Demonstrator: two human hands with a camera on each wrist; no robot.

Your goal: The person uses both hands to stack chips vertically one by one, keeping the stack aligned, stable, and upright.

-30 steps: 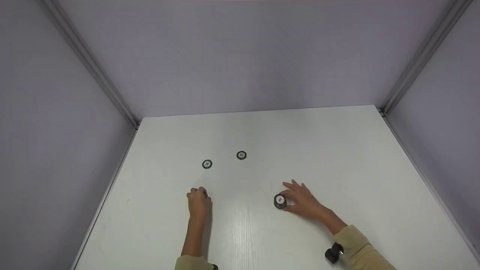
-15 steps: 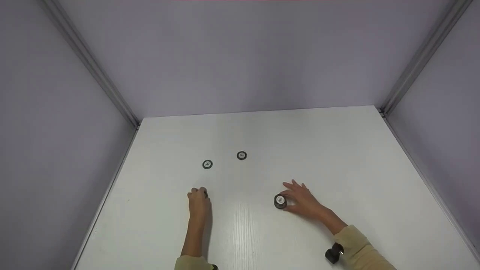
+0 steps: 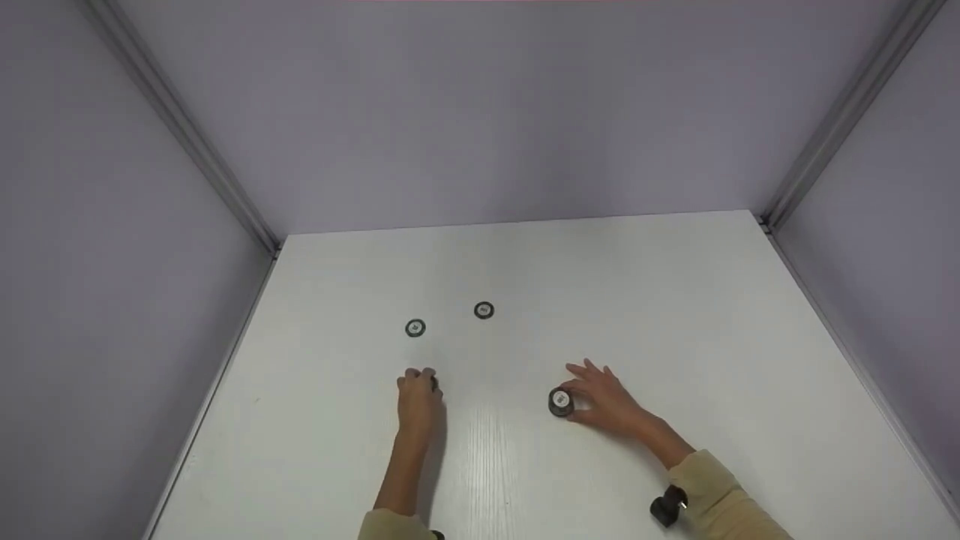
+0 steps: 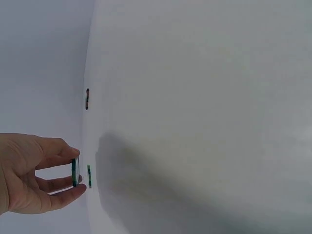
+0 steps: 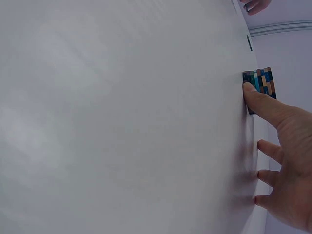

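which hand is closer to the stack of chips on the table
Right. The right hand rests against the stack of chips, thumb touching its side. The left hand is well off to the stack's left, pinching a single chip.

Two flat discs, one at (image 3: 415,328) and one at (image 3: 484,310), are lying well apart ahead of the left hand (image 3: 418,397), leaving a passable gap between them. The stack of discs (image 3: 559,403) is blocking the right hand (image 3: 606,401) leftward (thumb touching it). The white table (image 3: 675,300) beyond is offering open room up to the walls.
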